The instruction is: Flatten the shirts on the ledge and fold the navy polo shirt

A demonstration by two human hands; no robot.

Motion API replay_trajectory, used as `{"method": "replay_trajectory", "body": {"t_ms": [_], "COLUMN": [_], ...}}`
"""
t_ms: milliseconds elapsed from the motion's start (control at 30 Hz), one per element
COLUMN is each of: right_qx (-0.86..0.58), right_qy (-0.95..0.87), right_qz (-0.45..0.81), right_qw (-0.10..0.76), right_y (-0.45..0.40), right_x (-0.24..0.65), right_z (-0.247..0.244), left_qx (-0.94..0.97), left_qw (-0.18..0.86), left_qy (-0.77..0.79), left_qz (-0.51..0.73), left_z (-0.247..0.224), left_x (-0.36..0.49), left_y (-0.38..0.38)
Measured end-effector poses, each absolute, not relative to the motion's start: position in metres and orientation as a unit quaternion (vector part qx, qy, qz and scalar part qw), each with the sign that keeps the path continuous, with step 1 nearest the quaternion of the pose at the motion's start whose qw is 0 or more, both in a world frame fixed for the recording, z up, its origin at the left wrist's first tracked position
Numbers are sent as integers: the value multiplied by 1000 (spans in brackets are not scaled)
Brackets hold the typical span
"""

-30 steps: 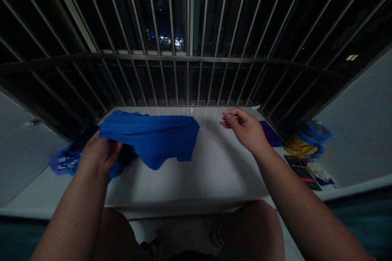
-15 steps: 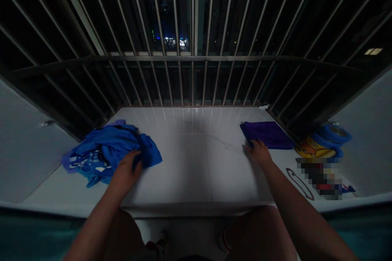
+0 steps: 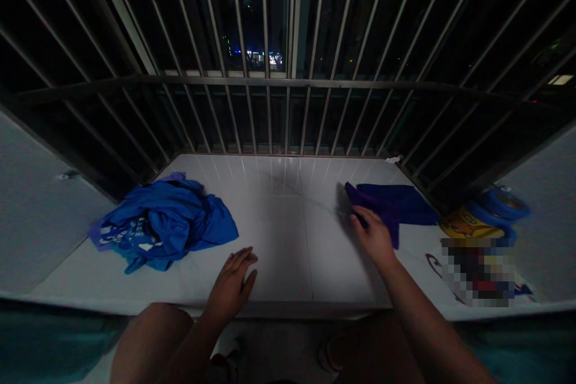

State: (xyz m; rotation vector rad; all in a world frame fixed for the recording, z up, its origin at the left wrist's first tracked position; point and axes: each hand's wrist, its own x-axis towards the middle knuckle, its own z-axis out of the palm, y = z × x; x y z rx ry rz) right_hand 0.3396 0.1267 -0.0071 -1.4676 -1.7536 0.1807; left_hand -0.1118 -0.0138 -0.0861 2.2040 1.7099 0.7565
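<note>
Dimly, the right hand (image 3: 373, 239) pinches a purple cloth (image 3: 396, 207) (fingers half shadowed); the left hand (image 3: 231, 285) spreads its fingers open.

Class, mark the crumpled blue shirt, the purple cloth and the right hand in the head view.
crumpled blue shirt (image 3: 166, 216), head view, on the bunched middle of the heap
purple cloth (image 3: 398, 207), head view, on its flat part
right hand (image 3: 372, 237), head view, on the back of the hand

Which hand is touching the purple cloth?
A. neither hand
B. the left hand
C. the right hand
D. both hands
C. The right hand has its fingers at the purple cloth, while the left hand sits apart from it, nearer the blue clothes.
</note>
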Motion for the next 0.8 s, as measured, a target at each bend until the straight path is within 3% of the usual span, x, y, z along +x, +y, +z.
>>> {"method": "replay_trajectory", "body": {"t_ms": [67,167,300,500,667,800], "right_qx": [-515,-410,-378,-539,-638,-586], "right_qy": [-750,-825,-846,-769,-727,-758], "right_qz": [122,243,322,195,145,141], "right_qw": [396,304,195,282,208,250], "right_y": [93,40,-1,7,8,-8], "right_x": [293,227,184,220,249,231], "right_z": [-7,-17,-34,-44,-54,-44], "left_qx": [763,767,757,767,743,557], "left_qw": [101,82,100,150,294,516], "left_qy": [582,581,574,520,505,530], "left_qz": [262,260,297,345,325,378], "left_z": [-93,-96,-91,-82,-82,-74], "left_x": [-113,-114,-110,-63,-1,28], "left_y": [-12,-10,-13,-47,-77,-71]}}
